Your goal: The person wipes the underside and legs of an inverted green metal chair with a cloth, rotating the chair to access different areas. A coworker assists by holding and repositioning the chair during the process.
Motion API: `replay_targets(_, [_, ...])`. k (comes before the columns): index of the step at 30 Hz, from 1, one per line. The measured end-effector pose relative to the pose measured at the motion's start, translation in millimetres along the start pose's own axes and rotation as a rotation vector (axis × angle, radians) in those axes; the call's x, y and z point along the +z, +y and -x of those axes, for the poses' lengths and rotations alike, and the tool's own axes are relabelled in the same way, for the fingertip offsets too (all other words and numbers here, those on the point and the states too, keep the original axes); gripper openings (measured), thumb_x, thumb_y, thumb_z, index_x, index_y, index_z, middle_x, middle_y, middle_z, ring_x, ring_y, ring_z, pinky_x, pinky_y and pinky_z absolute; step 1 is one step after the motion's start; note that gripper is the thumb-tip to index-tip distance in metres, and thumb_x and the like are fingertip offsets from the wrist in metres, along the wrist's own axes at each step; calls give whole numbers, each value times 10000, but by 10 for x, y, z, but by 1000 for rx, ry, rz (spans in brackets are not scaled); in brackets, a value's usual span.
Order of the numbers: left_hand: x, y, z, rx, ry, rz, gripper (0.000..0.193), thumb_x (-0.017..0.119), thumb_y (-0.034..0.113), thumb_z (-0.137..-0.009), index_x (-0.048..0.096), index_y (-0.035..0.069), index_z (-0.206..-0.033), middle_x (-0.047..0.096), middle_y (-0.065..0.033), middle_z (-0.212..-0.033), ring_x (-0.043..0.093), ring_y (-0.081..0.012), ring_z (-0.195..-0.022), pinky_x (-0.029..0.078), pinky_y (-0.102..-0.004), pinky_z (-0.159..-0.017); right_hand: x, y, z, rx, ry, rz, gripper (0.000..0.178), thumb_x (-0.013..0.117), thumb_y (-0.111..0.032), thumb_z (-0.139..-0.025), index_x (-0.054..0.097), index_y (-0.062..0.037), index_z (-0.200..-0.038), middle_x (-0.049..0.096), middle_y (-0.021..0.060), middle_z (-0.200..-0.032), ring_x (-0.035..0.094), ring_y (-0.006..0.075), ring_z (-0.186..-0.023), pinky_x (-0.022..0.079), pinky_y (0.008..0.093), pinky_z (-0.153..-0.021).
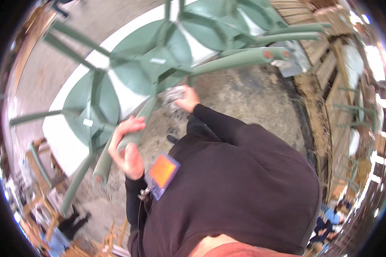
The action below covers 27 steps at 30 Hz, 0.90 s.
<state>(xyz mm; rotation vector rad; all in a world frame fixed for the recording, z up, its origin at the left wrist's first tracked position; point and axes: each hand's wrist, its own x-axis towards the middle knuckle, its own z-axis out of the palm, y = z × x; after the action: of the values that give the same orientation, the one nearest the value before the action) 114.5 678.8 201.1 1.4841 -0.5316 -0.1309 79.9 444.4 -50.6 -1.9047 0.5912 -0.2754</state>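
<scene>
Two hands in play! Your right fingers (188, 98) pinched a crumpled grey wad (172, 95); your left fingers (132, 124), spread from the thumb, curved by a chair leg (148, 111), contact unclear. Light pressure and a steadied leg seemed wisest: the muted-green upturned chair (131, 77) stood on the white worktop (55, 132), beyond your fingers.

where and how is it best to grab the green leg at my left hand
Probably mid-shaft on the green leg, coming from your own side with the left hand curled across it. The long, rod-like shaft slants out toward you from the upturned seat, and its middle looks slim enough to wrap.
</scene>
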Motion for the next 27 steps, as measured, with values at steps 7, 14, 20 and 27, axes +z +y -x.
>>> replay_targets(7, [-116, 63, 76, -60, -5, -11, 581, 675, 530, -848, 665, -34, -991, 720, -182, -989, 666, -338, -1101, 401, -500, -1093, 608, 71, -377, 141, 608, 138, 673, 768, -135, -767, 481, -29, -1367, 403, 275, -1359, 501, 494, -1200, 428, 524, -1054])
replay_targets(14, [-136, 42, 100, -67, -43, -51, 583, 650, 524, -873, 643, -48, -988, 713, -201, -1008, 648, -369, -1121, 414, -510, -1077, 760, 78, -160, -113, -188, 356, 528, 751, -143, -763, 631, -128, -1277, 506, 216, -1296, 591, 452, -1108, 508, 521, -954])
replay_targets(20, [-96, 80, 56, -43, -80, -27, 559, 634, 496, -882, 633, -54, -981, 705, -206, -1005, 655, -371, -1101, 416, -513, -1075, 392, 115, -559, 51, 362, 332, 420, 775, -169, -753, 666, -92, -1151, 596, 183, -1144, 629, 386, -1038, 535, 489, -903])
replay_targets(27, [-168, 42, 38, -62, -108, -47, 545, 641, 476, -870, 647, -56, -987, 706, -206, -1034, 649, -361, -1119, 419, -488, -1072, 650, 72, -291, -167, -481, 458, 434, 738, -232, -750, 666, -92, -1155, 624, 207, -1170, 624, 411, -1101, 524, 493, -968])
